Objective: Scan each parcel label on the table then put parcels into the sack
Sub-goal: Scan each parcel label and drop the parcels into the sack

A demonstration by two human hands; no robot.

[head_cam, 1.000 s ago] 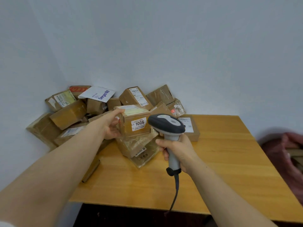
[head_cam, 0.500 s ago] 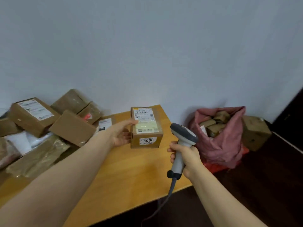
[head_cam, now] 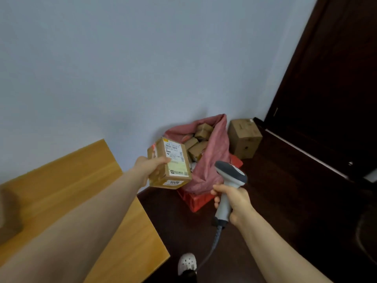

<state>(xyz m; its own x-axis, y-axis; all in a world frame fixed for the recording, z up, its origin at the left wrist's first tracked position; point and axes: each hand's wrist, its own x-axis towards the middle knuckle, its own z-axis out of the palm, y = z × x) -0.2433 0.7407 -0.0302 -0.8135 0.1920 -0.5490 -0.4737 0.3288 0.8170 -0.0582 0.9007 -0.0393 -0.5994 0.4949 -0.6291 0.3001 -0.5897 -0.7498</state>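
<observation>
Two hands are engaged: fingers (head_cam: 163,160) of the left hand (head_cam: 146,167) are curled round a labelled parcel (head_cam: 175,158), held tilted in the air past the surface (head_cam: 81,180) before the open sack (head_cam: 216,156). The scanner (head_cam: 231,176) handle is clenched in the right hand (head_cam: 234,201). More parcels (head_cam: 201,149) are seen inside the sack.

bench (head_cam: 71,170): yellow wood, on the left | on bench: one blurry brown parcel (head_cam: 8,217) at the far left edge | floor (head_cam: 285,201): dark | on floor: red crate (head_cam: 195,201) by the wall, cardboard box (head_cam: 244,137) near it, white shoe (head_cam: 187,263) close by
</observation>
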